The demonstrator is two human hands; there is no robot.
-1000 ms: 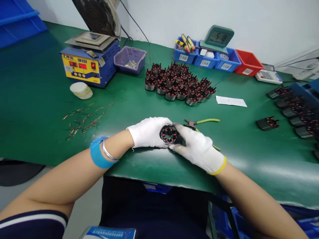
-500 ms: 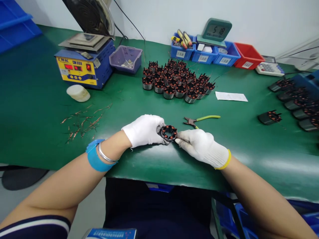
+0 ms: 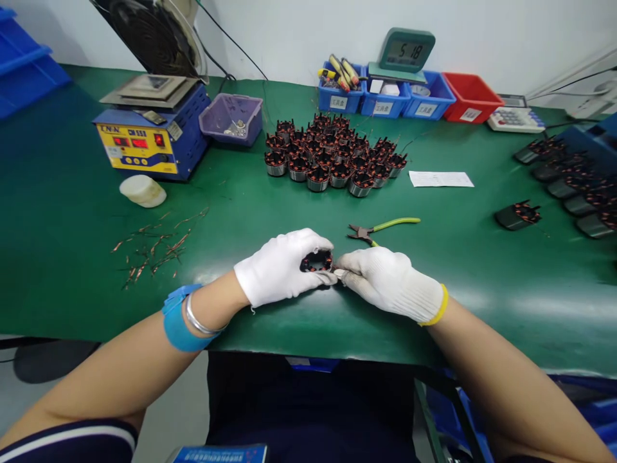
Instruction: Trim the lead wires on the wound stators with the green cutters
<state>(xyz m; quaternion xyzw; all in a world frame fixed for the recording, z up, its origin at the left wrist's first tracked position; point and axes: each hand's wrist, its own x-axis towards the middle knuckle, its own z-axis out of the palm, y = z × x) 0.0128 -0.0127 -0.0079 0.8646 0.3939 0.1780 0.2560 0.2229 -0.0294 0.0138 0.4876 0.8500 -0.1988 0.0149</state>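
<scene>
Stator [image 3: 315, 255], one: grasped in my left hand [image 3: 279, 267].
Right hand [image 3: 388, 281]: fingertips bunched beside it, grip I cannot tell; pliers [image 3: 370, 230] just beyond.

To your left: blue-and-yellow electric unit [image 3: 144, 151], red displays [image 3: 139, 143] lit, flat metal plates [image 3: 149, 90] on top. Purple bin [image 3: 231, 122] just beside it; white rounded block [image 3: 143, 191] in front. Ahead of you, along wall [image 3: 299, 32]: row of blue bins [image 3: 382, 107], green clock [image 3: 407, 49] reading 5:18 above, then red bin [image 3: 470, 98], white calculator [image 3: 513, 120]. Nearer you: paper slip [image 3: 441, 179], flat.
</scene>
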